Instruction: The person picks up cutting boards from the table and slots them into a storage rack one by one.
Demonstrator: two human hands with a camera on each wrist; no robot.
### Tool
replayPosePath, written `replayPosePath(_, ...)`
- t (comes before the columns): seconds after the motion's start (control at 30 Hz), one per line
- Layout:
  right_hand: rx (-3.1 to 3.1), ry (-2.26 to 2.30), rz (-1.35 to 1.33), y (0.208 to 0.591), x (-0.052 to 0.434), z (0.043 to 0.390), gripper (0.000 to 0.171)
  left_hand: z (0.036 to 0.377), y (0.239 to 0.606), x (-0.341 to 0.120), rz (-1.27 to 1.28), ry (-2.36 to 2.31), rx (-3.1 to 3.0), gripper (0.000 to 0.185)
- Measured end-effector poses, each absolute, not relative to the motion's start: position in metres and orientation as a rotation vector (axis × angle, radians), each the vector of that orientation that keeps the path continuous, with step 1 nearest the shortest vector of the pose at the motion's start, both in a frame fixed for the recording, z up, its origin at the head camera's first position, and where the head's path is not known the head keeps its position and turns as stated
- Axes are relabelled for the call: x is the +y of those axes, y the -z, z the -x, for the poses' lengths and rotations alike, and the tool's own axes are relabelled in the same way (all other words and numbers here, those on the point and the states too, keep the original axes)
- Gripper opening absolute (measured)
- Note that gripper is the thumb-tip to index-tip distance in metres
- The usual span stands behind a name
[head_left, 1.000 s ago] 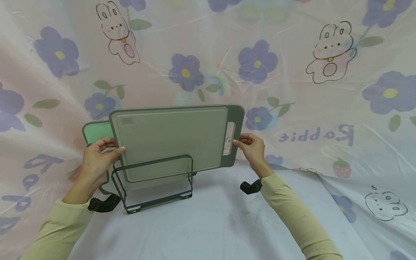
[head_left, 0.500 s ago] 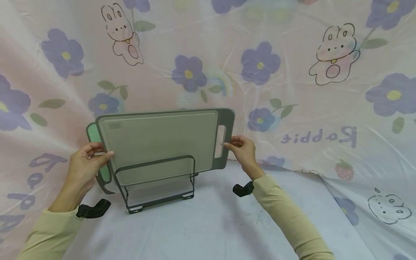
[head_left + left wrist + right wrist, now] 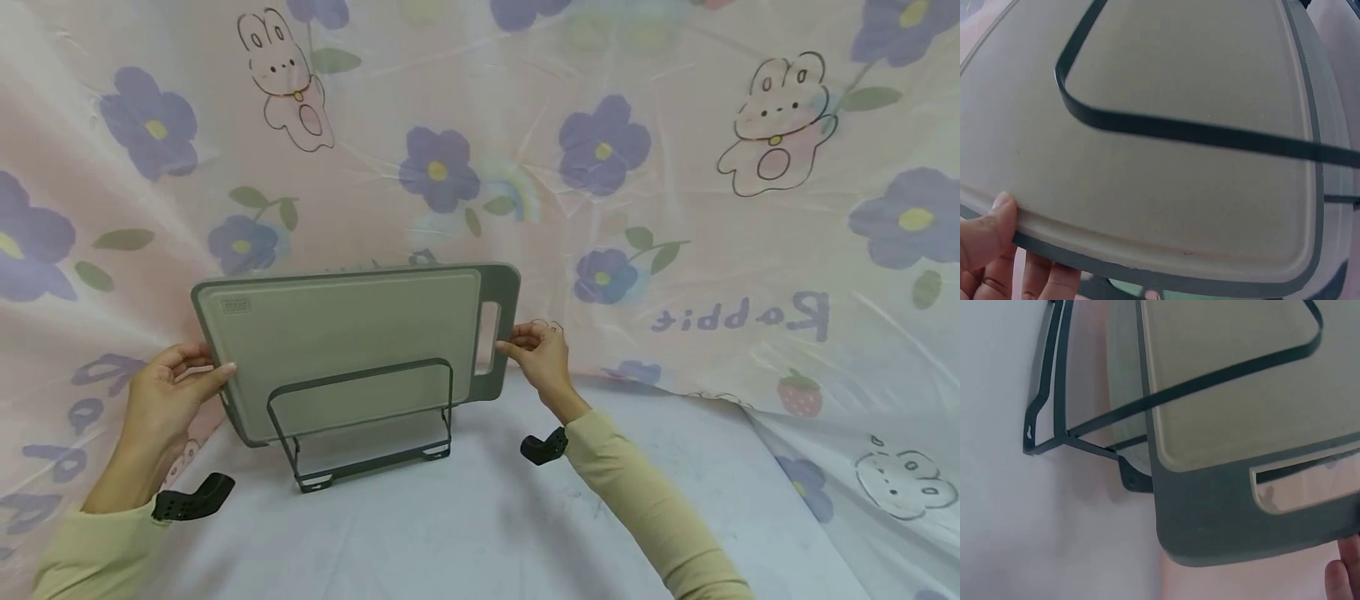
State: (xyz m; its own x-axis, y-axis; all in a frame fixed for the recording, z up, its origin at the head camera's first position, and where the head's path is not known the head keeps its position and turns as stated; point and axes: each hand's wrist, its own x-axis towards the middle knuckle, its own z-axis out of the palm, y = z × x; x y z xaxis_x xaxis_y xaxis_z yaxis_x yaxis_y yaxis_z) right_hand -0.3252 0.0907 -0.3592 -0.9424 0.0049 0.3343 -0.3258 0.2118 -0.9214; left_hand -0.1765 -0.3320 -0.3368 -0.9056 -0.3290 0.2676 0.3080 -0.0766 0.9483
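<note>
Now, from the head view, your left hand (image 3: 168, 392) and right hand (image 3: 538, 354) pinch the grey cutting board (image 3: 337, 350) by its ends, steadying it upright in the wire rack (image 3: 360, 421) near the table's (image 3: 487, 517) far edge. Left wrist: thumb (image 3: 985, 234) curls over the rim. Right wrist: only fingertips (image 3: 1344, 575) show beside the handle.

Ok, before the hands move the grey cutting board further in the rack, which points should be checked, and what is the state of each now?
1. Left hand holds the cutting board at its left edge: ok.
2. Right hand holds the handle end: ok.
3. Board sits behind the front loop of the rack: ok.
4. Rack flat on the table: ok.
5. Board level: not ok, it tilts.
6. Bottom edge seated in the rack: cannot tell.
</note>
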Motion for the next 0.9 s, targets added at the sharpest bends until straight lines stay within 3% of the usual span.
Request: replayPosePath(0.9,-2.325,-1.762,-0.306,0.389,0.076,0.319,0.023,0.173,0.378,-0.346,-0.064,2.029,-1.699,0.027)
